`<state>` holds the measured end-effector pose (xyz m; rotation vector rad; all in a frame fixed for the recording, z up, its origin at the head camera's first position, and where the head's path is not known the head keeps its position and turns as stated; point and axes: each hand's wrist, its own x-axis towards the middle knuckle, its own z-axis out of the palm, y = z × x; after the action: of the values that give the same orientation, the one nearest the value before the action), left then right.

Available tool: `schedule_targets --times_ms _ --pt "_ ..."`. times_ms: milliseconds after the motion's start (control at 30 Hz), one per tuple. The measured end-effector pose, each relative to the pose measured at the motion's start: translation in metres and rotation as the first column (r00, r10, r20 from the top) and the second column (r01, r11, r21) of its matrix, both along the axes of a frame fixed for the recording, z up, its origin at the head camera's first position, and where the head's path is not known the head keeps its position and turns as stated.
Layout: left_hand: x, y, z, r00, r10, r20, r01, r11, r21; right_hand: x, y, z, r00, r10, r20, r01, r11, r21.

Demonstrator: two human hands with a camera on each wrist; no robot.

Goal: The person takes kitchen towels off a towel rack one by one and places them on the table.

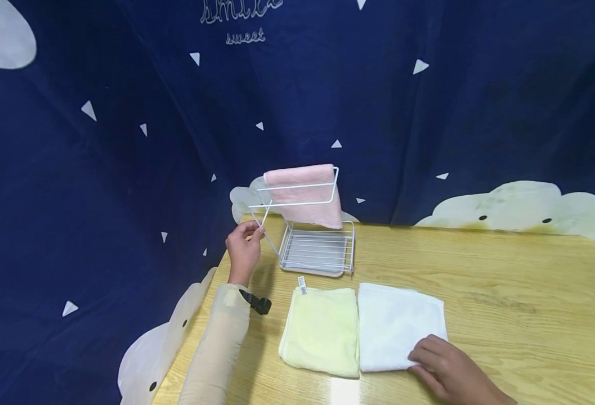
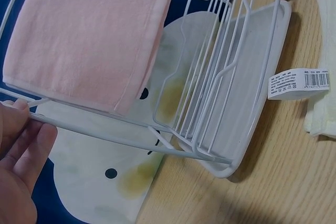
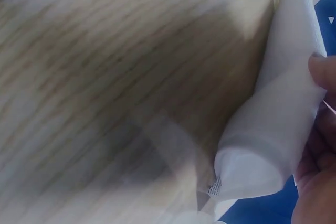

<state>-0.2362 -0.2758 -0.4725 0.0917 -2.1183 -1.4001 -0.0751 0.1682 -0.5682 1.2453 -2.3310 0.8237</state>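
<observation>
The left hand (image 1: pixel 245 250) pinches the white rack (image 1: pixel 317 247) near the tabletop's (image 1: pixel 510 304) back left corner; the right hand (image 1: pixel 446 365) pinches the white towel (image 1: pixel 396 320). A yellow towel (image 1: pixel 321 332) lies beside it, a pink towel (image 1: pixel 304 195) hangs on the rack, with a blue curtain (image 1: pixel 302 95) behind.

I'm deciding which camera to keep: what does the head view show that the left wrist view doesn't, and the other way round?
Only the head view: the right hand pinching the white towel, and the black wristband on the left arm.

Only the left wrist view: the dark eyes of the printed cloud just behind the rack.

Both: the left hand gripping the rack, the pink towel hanging on it, and the yellow towel with its tag.
</observation>
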Motion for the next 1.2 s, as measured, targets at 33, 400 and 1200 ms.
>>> schedule_targets --times_ms 33,400,1200 --pt "0.0 0.0 0.0 1.0 -0.003 0.0 0.003 1.0 0.002 0.0 0.0 -0.001 1.0 0.005 -0.006 -0.005 1.0 -0.002" --pt "0.001 0.001 0.001 1.0 -0.003 0.0 0.003 1.0 0.008 0.003 0.001 -0.012 1.0 0.021 -0.013 -0.022 1.0 -0.005" --pt "-0.002 0.001 -0.002 1.0 -0.006 -0.021 0.007 1.0 0.026 -0.001 -0.013 0.008 0.989 -0.102 0.109 0.109 0.992 -0.062"
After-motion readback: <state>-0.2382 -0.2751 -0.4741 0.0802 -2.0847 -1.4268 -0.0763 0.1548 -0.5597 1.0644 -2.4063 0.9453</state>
